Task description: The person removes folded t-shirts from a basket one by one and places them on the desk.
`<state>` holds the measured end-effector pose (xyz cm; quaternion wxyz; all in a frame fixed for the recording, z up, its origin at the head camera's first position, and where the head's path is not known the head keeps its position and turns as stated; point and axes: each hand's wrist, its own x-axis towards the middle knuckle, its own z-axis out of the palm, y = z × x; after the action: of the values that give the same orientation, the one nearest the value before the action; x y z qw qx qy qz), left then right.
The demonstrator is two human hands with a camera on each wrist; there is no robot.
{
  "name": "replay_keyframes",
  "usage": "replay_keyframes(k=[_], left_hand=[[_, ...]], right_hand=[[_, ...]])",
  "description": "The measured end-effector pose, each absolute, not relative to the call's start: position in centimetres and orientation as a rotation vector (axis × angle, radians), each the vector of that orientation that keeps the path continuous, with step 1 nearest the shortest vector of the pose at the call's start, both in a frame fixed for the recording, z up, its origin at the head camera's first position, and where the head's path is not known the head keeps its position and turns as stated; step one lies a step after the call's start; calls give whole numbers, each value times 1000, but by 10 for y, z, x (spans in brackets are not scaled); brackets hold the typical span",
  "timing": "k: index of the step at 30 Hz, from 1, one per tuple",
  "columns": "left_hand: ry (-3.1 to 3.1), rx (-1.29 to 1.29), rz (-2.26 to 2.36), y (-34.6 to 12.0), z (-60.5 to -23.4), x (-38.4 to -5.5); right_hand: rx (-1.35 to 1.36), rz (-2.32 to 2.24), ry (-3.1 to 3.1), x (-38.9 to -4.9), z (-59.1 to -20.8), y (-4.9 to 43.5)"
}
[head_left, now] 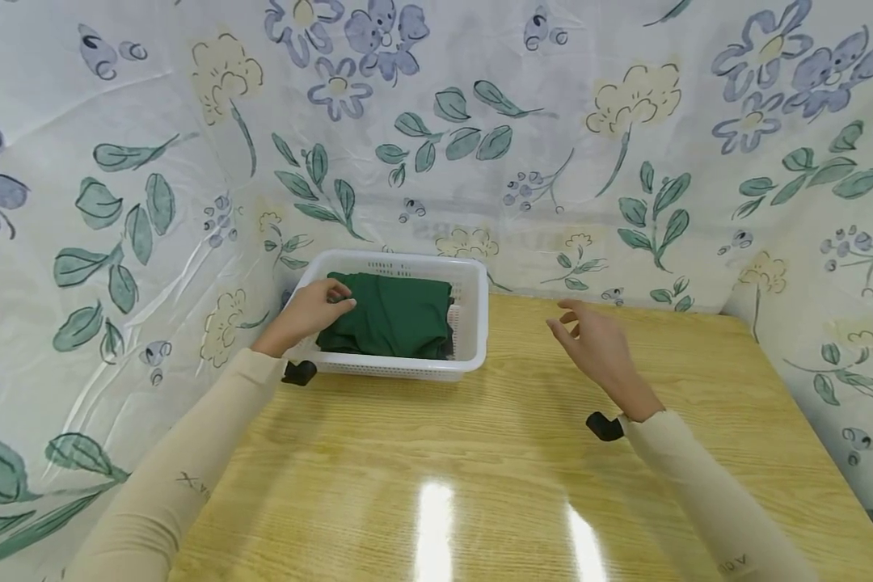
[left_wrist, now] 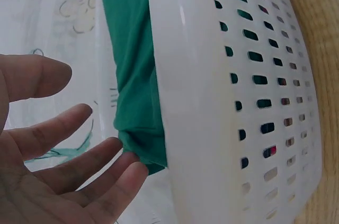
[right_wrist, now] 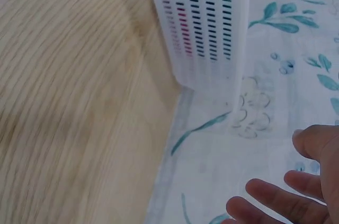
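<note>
A folded dark green cloth [head_left: 400, 315] lies on top of other fabric inside a white plastic basket [head_left: 473, 339] at the back of the table. My left hand [head_left: 311, 311] is over the basket's left end, by the cloth's left edge, its fingers loosely bent and holding nothing. In the left wrist view the green cloth [left_wrist: 130, 60] shows above the rim, and the fingertips are close to its corner; whether they touch it I cannot tell. Right of the basket, my right hand [head_left: 592, 339] hovers over the table with relaxed fingers and nothing in them.
The wooden table [head_left: 495, 461] bears the basket near its back left. Floral sheeting [head_left: 538, 178] hangs behind and along both sides, close to the basket's back. Through the slotted basket wall [right_wrist: 206, 28], dark and red fabric shows.
</note>
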<state>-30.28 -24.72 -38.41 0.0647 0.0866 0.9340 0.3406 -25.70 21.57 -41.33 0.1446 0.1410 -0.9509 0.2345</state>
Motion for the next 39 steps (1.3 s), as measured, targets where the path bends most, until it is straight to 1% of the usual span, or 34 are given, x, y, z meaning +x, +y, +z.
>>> replay_keyframes(k=[13,26,39], left_hand=[[2738,188,1014,-251,-378,-304],[2709,149,1115,-262,-385,-310],[2630,99,1173,-260,-386,-325]], right_hand=[[483,766,-2658,-277,-410,164],[534,886,-2687,-289,-405,112],[643,943,-2771,-302,-401,74]])
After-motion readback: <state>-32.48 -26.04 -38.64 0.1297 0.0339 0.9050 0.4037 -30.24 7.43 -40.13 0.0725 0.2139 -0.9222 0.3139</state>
